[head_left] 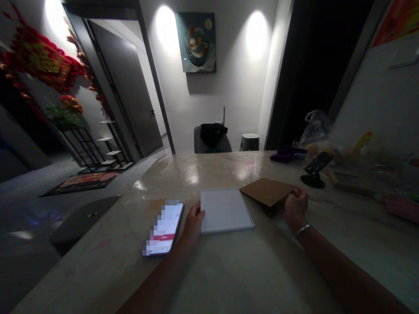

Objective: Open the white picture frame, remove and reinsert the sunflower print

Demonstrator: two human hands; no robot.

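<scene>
Touching white panel (225,211), left fingers (196,210) together, right fingers (297,194) seemingly clamped on brown card (266,191)

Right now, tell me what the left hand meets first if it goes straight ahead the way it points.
The white rectangular panel. The left hand points forward and to the right, and the panel's near left edge lies directly in that line. Depth is unclear here, so the hand may already be touching it.

Dim light, wall spotlights (166,29), warped edges
</scene>
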